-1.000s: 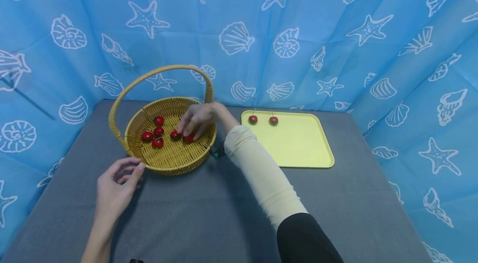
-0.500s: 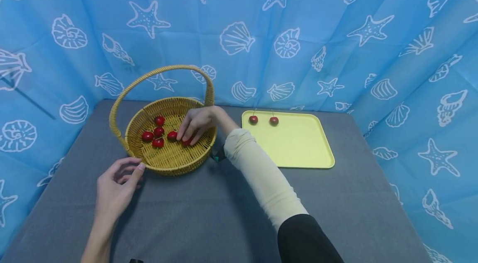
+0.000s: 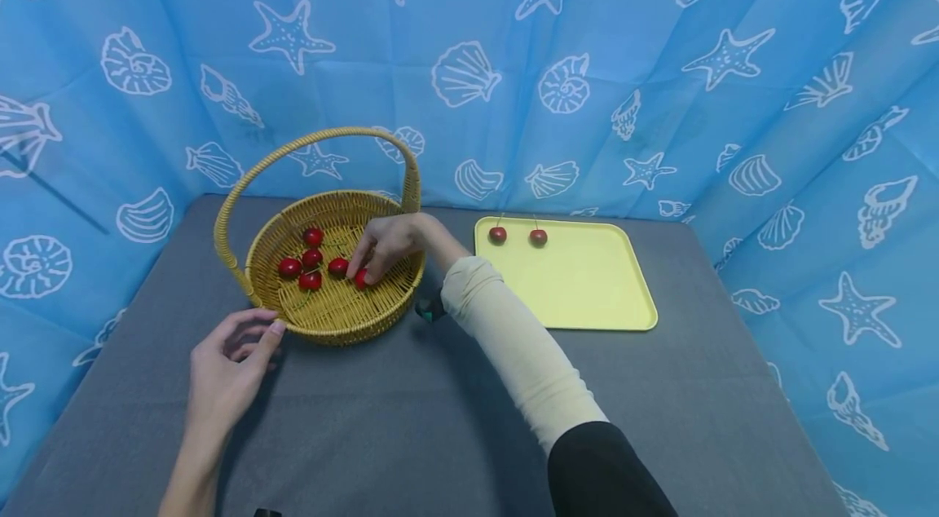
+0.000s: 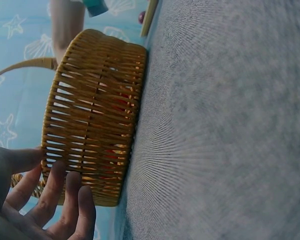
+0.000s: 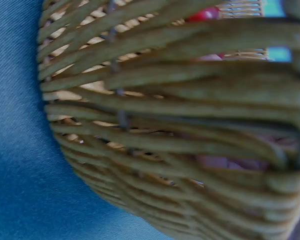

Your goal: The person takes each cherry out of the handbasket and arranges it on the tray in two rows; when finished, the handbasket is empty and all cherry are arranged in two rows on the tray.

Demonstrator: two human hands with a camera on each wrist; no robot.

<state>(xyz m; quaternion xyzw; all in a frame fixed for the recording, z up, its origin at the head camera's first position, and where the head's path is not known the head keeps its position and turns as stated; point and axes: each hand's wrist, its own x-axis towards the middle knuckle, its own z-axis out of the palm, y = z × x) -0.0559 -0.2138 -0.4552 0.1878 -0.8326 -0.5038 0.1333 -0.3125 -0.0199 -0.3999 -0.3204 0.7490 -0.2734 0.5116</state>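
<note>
A round wicker basket with a tall handle holds several red cherries. My left hand grips its near left rim. In the left wrist view, the thumb lies on the rim and the fingers touch the woven side. My right hand reaches in over the right rim, pinching a cherry between thumb and fingertips near the bottom. Just left of those fingertips lies another cherry. Woven strands fill most of the right wrist view and largely hide the hand.
A pale yellow tray lies right of the basket, with two stemmed cherries near its far left corner. Grey cloth covers the table. Behind hangs a blue curtain printed with shells and starfish.
The right fingertips have drawn together on the cherry, which has moved slightly left and nearer. The neighbouring cherry has also shifted a little left. My left hand has stayed put.
</note>
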